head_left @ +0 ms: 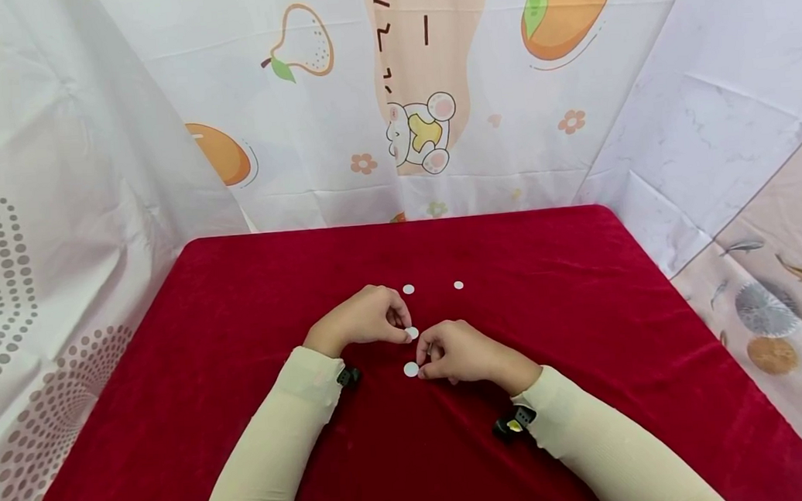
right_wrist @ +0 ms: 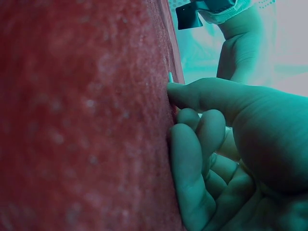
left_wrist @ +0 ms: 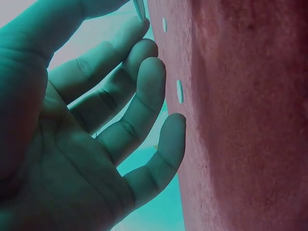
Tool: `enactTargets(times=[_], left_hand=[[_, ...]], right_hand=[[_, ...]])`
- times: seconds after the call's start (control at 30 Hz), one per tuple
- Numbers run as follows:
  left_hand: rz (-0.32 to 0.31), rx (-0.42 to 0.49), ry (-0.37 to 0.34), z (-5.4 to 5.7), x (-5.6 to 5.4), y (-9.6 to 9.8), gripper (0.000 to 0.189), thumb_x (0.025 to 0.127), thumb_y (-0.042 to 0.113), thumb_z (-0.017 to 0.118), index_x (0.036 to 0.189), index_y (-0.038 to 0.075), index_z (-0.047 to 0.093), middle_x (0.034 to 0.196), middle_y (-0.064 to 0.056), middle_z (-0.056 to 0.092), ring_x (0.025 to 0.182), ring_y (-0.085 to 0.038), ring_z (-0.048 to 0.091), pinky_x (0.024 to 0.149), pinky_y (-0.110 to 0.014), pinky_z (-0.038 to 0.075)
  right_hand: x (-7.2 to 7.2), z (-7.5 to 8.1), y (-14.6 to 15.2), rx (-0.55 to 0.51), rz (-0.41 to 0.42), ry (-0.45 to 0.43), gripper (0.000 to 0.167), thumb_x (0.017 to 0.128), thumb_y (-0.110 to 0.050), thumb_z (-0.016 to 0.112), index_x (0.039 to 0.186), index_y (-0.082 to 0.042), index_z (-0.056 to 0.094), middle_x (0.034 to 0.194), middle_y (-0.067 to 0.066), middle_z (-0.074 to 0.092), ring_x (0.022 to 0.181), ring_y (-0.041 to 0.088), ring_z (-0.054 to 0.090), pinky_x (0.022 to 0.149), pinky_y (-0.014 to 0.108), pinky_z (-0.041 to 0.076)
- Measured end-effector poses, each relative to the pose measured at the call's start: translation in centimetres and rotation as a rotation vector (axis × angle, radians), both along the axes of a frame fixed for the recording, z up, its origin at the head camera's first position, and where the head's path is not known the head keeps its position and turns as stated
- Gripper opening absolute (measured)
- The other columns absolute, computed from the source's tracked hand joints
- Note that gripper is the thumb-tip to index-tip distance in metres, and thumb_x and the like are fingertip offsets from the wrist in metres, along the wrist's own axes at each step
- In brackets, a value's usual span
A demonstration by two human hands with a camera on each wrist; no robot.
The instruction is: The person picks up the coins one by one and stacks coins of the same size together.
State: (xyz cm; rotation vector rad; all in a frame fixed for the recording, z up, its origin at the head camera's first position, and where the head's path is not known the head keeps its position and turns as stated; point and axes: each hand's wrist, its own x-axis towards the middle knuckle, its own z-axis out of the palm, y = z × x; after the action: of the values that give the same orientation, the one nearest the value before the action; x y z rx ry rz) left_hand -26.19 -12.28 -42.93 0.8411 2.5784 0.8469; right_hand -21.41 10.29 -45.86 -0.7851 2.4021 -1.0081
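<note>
Thumb and forefinger of my left hand [head_left: 367,316] pinch a small round white disc [head_left: 412,333], which is lifted off the cloth. That disc [left_wrist: 139,8] shows edge-on at the top of the left wrist view, while the other fingers spread loosely below. Nearer me, my right hand [head_left: 469,352] holds the right edge of a second white disc [head_left: 411,369] at the thumb and forefinger tips. The right wrist view shows only a thin sliver of this disc [right_wrist: 170,77] beyond the thumb. Its other fingers curl against the cloth.
Two more white discs lie farther back, one behind the left hand [head_left: 408,289] and a smaller-looking disc [head_left: 458,285] to its right. A red velvety cloth [head_left: 549,271] covers the table. Patterned white curtains [head_left: 323,132] surround its back and sides.
</note>
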Motion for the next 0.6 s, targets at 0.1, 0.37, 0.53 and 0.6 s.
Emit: enactTargets(times=[0.1,0.37,0.53,0.6], left_hand=[[-0.002,-0.014,0.004,0.04,0.13,0.25,0.008,0.084,0.020,0.084,0.083,0.024,0.078,0.079,0.012,0.072,0.074,-0.009,0.066,0.072,-0.026,0.057],[-0.017,-0.032,-0.008,0.27,0.51,0.67,0.007,0.084,0.019,0.085,0.083,0.021,0.078,0.077,0.011,0.071,0.071,-0.010,0.065,0.070,-0.026,0.057],[0.000,-0.054,-0.019,0.24,0.62,0.55,0.009,0.084,0.021,0.085,0.081,0.024,0.077,0.077,0.010,0.071,0.071,-0.011,0.065,0.070,-0.027,0.057],[0.001,-0.056,-0.023,0.18,0.63,0.48,0.010,0.083,0.021,0.085,0.081,0.024,0.077,0.077,0.010,0.071,0.071,-0.012,0.065,0.070,-0.028,0.057]], right_hand=[[-0.03,-0.01,0.02,-0.001,0.005,0.001,0.012,0.088,-0.021,0.082,0.087,-0.026,0.072,0.059,-0.005,0.066,0.044,0.011,0.057,0.053,0.032,0.054],[-0.18,-0.06,0.10,0.000,0.019,0.008,0.010,0.089,-0.020,0.081,0.089,-0.023,0.072,0.059,-0.005,0.065,0.044,0.011,0.058,0.055,0.032,0.055],[-0.10,-0.10,0.05,0.000,0.007,-0.002,0.011,0.088,-0.020,0.082,0.087,-0.025,0.072,0.060,-0.006,0.066,0.044,0.010,0.056,0.052,0.031,0.053],[-0.06,-0.17,0.06,-0.002,0.002,-0.002,0.012,0.088,-0.020,0.082,0.087,-0.025,0.072,0.060,-0.006,0.066,0.044,0.010,0.055,0.051,0.030,0.052]])
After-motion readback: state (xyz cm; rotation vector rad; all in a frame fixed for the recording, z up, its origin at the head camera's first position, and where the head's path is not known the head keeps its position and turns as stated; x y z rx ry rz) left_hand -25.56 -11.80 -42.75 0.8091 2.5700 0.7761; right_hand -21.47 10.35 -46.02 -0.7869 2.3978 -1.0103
